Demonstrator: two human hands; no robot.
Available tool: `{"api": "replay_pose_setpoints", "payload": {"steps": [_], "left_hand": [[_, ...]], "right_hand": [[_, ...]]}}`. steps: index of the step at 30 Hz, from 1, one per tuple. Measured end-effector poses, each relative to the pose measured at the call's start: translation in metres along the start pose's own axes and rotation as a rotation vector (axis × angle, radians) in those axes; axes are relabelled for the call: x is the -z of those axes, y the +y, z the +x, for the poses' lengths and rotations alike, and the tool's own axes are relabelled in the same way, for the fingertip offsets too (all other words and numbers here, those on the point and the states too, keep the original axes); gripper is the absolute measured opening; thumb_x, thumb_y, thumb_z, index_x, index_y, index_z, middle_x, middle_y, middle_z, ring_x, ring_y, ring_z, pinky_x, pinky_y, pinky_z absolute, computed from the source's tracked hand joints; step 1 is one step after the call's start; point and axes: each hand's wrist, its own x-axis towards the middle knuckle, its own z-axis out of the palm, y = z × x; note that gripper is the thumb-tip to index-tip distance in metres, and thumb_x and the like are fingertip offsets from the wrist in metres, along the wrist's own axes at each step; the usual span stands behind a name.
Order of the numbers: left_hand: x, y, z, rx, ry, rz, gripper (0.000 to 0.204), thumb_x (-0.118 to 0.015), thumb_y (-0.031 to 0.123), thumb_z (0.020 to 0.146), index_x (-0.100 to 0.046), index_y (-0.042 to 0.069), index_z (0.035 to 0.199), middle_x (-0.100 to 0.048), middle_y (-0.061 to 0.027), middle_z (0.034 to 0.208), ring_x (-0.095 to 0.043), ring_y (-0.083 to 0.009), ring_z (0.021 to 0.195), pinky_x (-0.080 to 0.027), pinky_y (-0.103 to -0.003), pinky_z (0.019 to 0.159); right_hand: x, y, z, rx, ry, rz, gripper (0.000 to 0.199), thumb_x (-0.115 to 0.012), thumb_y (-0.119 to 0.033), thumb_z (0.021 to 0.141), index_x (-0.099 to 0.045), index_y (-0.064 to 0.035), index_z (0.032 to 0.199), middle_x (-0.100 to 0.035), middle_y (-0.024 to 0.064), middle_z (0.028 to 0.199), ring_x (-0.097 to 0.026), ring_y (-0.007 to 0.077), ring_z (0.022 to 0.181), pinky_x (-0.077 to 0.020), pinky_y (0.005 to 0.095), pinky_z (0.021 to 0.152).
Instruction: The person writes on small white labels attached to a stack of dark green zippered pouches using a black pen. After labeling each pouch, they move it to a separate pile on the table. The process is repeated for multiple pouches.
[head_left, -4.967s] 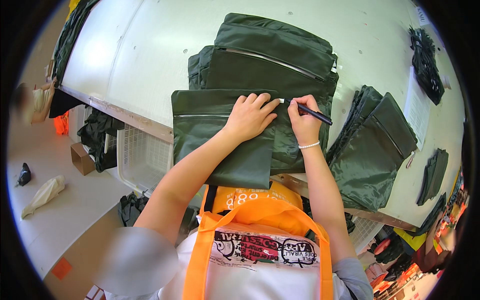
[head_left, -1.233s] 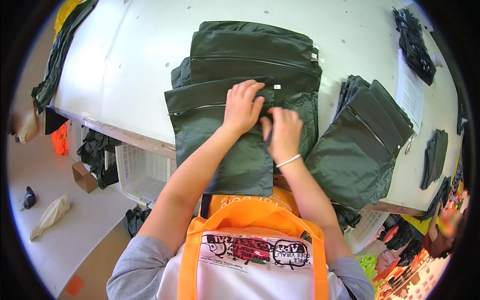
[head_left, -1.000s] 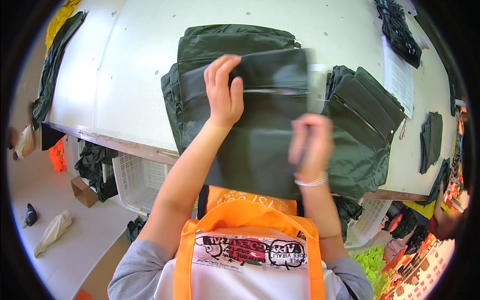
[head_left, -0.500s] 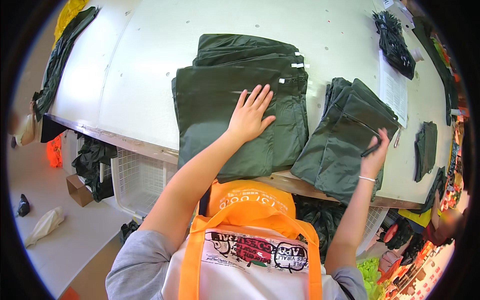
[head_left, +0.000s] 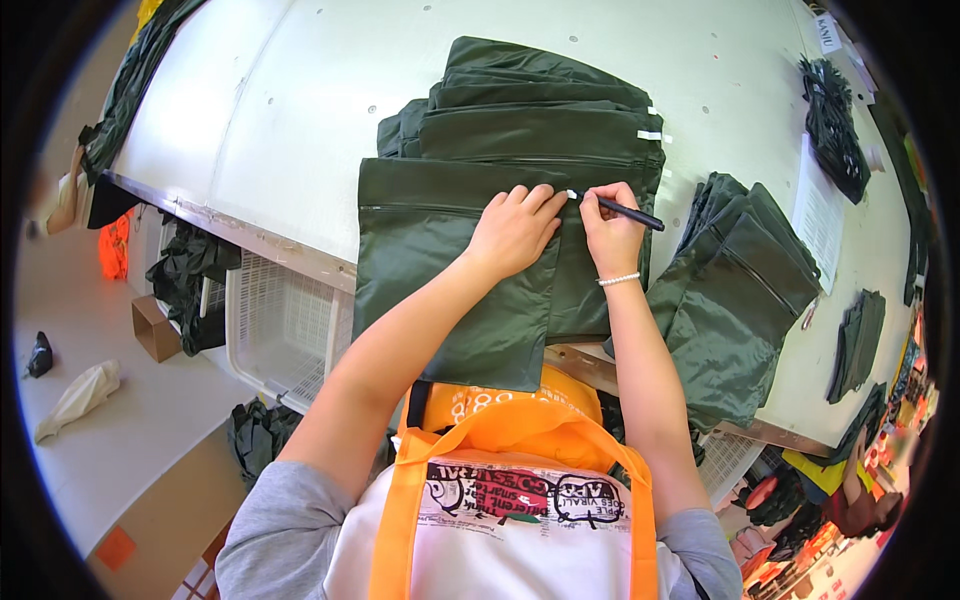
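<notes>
A dark green fabric panel (head_left: 495,325) lies flat on a stack of matching pieces (head_left: 530,130), its lower end reaching past the near edge of the desk (head_left: 300,140). A zipper (head_left: 415,209) crosses its upper part. A small white label (head_left: 571,195) shows at its right edge. A slim black pen (head_left: 632,212) slants down rightward, tip right by the label.

Black lettering marks the shirt (head_left: 525,555), white numerals the apron (head_left: 515,422), dark capitals a label (head_left: 828,34), tiny print a sheet (head_left: 818,220).
</notes>
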Motion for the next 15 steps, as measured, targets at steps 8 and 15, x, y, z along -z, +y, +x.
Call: {"api": "replay_pose_setpoints", "payload": {"steps": [8, 15], "left_hand": [[-0.006, -0.003, 0.007, -0.005, 0.03, 0.019, 0.033, -0.063, 0.021, 0.087, -0.063, 0.015, 0.119, -0.058, -0.0002, 0.106, -0.056, -0.0202, 0.086, -0.045, -0.036, 0.071], [-0.009, -0.004, 0.01, -0.001, 0.035, -0.001, 0.031, -0.063, 0.019, 0.085, -0.065, 0.015, 0.116, -0.059, -0.0012, 0.104, -0.057, -0.0212, 0.086, -0.045, -0.037, 0.07]], "right_hand": [[-0.003, 0.013, -0.001, 0.145, 0.087, -0.144, 0.016, -0.069, -0.007, 0.08, -0.055, -0.0025, 0.074, -0.055, 0.0029, 0.058, -0.05, 0.0076, 0.053, -0.043, 0.025, 0.05], [-0.006, 0.011, 0.0, 0.152, 0.081, -0.145, 0.014, -0.068, -0.005, 0.081, -0.055, -0.0023, 0.075, -0.055, 0.0039, 0.057, -0.047, 0.0079, 0.052, -0.0433, 0.0249, 0.05]]}}
